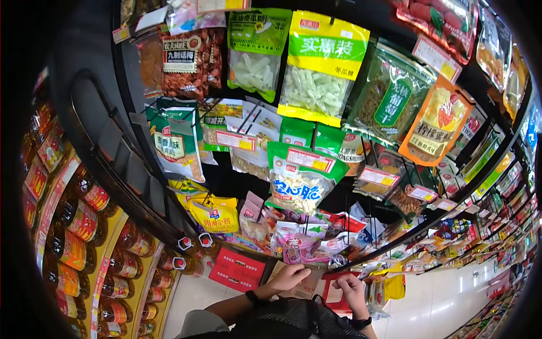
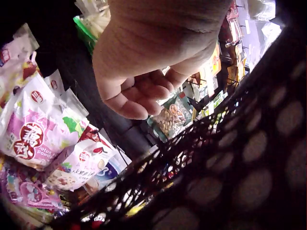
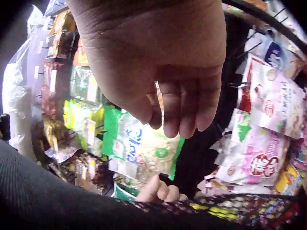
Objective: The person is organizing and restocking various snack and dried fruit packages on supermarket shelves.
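In the head view the left hand (image 1: 289, 278) is low in the centre, below the pink lotus powder bags (image 1: 294, 240), fingers loosely bent and holding nothing. The right hand (image 1: 351, 288) is a little to its right, fingers hanging loosely curled, also empty. A black mesh item (image 1: 282, 317) lies against the person's front between the arms. The left wrist view shows the left hand (image 2: 153, 52) with relaxed fingers near a pink bag (image 2: 36, 122). In the right wrist view the right hand (image 3: 158, 62) hangs before a green-edged bag (image 3: 144, 143), not visibly touching it.
Snack bags hang on hooks ahead, among them a yellow-green bag (image 1: 323, 68) and an orange bag (image 1: 437, 121). Shelves of jars (image 1: 82, 220) stand at the left. Red boxes (image 1: 237, 269) sit on the floor below the rack. A tiled aisle (image 1: 435, 296) runs at the right.
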The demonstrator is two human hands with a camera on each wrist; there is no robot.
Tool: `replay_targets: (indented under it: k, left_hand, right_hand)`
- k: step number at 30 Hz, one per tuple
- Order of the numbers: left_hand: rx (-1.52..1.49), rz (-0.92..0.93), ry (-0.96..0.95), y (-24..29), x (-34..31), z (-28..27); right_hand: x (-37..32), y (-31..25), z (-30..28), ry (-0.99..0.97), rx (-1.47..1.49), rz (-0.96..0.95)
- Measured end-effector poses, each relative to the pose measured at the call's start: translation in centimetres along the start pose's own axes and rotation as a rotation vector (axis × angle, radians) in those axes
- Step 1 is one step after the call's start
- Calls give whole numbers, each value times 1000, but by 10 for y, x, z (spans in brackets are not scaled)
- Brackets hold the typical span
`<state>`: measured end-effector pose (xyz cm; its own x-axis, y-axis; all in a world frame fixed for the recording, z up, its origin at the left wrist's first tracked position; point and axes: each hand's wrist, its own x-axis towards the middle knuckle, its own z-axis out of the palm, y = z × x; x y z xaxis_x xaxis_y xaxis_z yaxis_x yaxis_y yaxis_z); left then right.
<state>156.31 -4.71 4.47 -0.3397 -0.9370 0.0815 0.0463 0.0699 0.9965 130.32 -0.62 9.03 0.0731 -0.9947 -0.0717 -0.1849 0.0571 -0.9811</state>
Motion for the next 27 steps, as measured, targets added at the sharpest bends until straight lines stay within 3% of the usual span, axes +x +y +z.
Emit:
replay_targets:
  k: [2, 5, 6, 7, 9, 10, 14, 17, 20, 23, 26, 27]
  left_hand:
    - [76, 48, 49, 14, 1, -16]
    - [37, 164, 164, 89, 12, -42]
    - [53, 170, 195, 136, 11, -54]
    - [126, 369, 232, 148, 24, -72]
    - [10, 512, 354, 200, 43, -91]
    - [19, 552, 342, 226, 51, -108]
    - [190, 805, 549, 321, 112, -140]
    - [393, 736, 708, 339, 172, -182]
    - [231, 527, 506, 362, 176, -183]
    - [155, 515, 460, 361, 175, -182]
    - [50, 567, 257, 361, 163, -181]
    - [-123, 556, 152, 368, 149, -169]
  right_hand:
    - [12, -32, 2, 6, -80, -103]
    - [34, -127, 7, -27, -340, -482]
    - [44, -161, 10, -22, -401, -636]
    - [48, -198, 17, 9, -380, -670]
    - [71, -258, 32, 62, -326, -797]
    - [84, -278, 37, 51, -229, -727]
    - [158, -355, 56, 143, -320, -892]
    - [216, -376, 67, 233, -368, -849]
    - [236, -396, 73, 150, -339, -688]
    - [250, -393, 74, 86, -186, -688]
    - [218, -400, 74, -153, -2, -608]
    - [201, -403, 74, -204, 13, -619]
